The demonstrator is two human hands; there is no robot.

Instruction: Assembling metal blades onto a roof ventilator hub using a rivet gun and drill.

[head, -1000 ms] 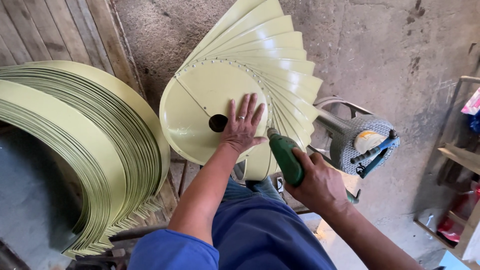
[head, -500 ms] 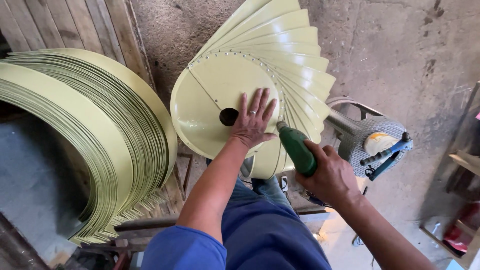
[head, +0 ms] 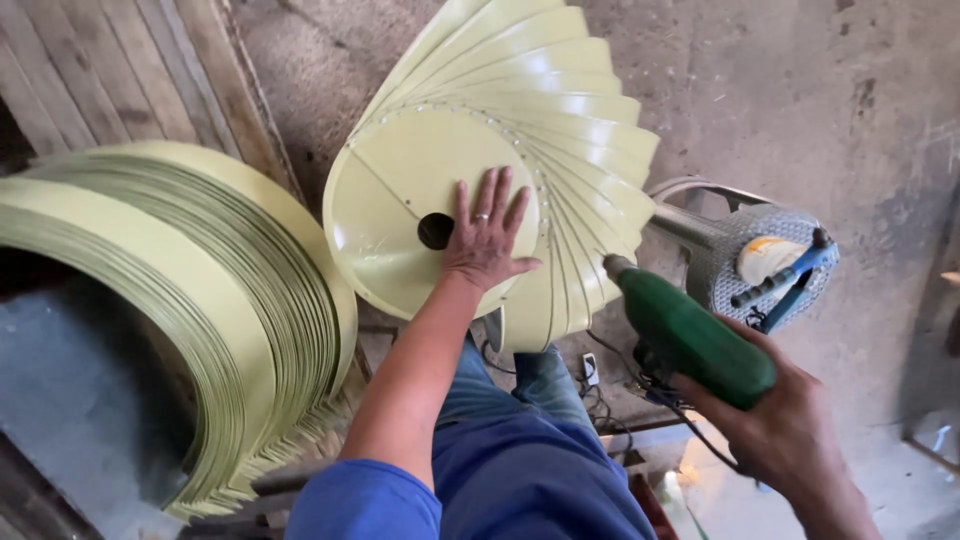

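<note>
My left hand (head: 487, 235) lies flat, fingers spread, on a pale yellow metal disc (head: 390, 200) with a dark centre hole (head: 435, 231). Curved yellow blades (head: 560, 130) fan out from the disc's rim, up and to the right. My right hand (head: 790, 430) grips a green power drill (head: 690, 335), whose tip sits close to the lower right edge of the blades, just off the metal.
A large nested stack of curved yellow blades (head: 190, 300) leans at the left against wooden planks (head: 120, 70). A perforated grey stool (head: 745, 260) carries a blue-handled tool (head: 785, 280). Cables lie on the concrete floor (head: 800, 120). My blue-trousered legs (head: 520, 460) fill the bottom.
The drill has pulled back to the right, away from the blade edge. My left hand stays pressed on the disc near the hole.
</note>
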